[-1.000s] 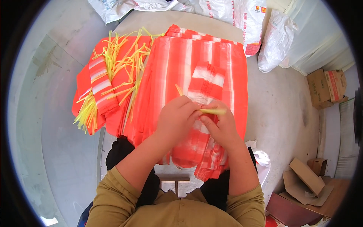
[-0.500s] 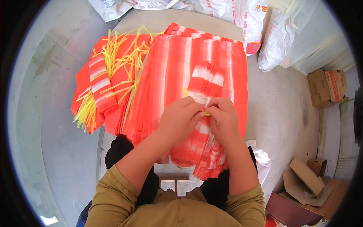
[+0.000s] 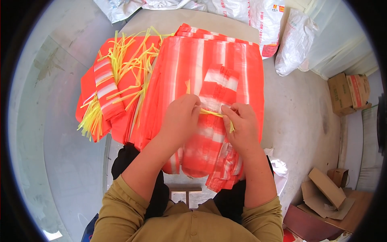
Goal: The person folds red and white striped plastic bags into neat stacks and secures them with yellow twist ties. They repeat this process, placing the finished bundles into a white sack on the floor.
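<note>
A yellow strip of plastic tie (image 3: pixel 211 112) crosses a folded bundle of red-and-white striped plastic bags (image 3: pixel 219 86). My left hand (image 3: pixel 182 115) pinches the tie at the bundle's left side, and a loose end sticks up past the knuckles. On the right, my right hand (image 3: pixel 241 121) is closed on the other part of the tie, its end hanging below the fingers. The bundle rests on a thick pile of striped bags (image 3: pixel 181 72). Its lower end droops over the near edge of the pile.
To the left, yellow strips (image 3: pixel 133 68) lie over red bags beside another folded striped bundle (image 3: pixel 108 88). White sacks (image 3: pixel 264 24) stand along the far side. Cardboard boxes (image 3: pixel 350 93) sit at the right, with an open carton (image 3: pixel 327 195) nearer me.
My hands have moved apart from close together at the bundle's middle. The yellow tie is now stretched straight across the bundle between them.
</note>
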Tool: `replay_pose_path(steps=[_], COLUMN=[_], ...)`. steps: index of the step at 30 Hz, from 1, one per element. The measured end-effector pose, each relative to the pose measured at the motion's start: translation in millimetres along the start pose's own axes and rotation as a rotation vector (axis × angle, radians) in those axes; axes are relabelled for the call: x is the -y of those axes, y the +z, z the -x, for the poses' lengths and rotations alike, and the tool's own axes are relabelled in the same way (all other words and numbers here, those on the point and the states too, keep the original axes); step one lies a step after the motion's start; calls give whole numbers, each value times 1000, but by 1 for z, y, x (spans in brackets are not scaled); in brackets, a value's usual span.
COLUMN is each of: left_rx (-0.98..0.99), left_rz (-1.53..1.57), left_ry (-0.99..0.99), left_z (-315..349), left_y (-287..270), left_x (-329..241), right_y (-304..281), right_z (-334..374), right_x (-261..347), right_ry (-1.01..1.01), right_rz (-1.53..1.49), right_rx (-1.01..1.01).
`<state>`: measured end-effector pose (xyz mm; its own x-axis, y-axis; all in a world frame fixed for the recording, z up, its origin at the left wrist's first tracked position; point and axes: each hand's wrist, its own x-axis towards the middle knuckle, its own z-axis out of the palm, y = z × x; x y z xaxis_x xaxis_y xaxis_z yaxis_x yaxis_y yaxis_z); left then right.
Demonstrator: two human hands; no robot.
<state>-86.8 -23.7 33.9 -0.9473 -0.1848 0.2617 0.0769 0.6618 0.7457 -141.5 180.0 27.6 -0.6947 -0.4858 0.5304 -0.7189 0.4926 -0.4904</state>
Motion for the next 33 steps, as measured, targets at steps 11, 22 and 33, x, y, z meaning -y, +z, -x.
replay_pose_path(steps=[11, 22, 33], left_rx=[45, 10, -115], left_rz=[-207, -299, -290], left_ry=[76, 127, 387], left_z=[1, 2, 5], left_y=[2, 9, 5], left_x=[11, 10, -3], right_y=[-17, -2, 8], right_z=[2, -3, -15], right_x=[-8, 9, 13], right_ry=[28, 460, 559], right_rz=[107, -696, -421], right_rx=[113, 210, 361])
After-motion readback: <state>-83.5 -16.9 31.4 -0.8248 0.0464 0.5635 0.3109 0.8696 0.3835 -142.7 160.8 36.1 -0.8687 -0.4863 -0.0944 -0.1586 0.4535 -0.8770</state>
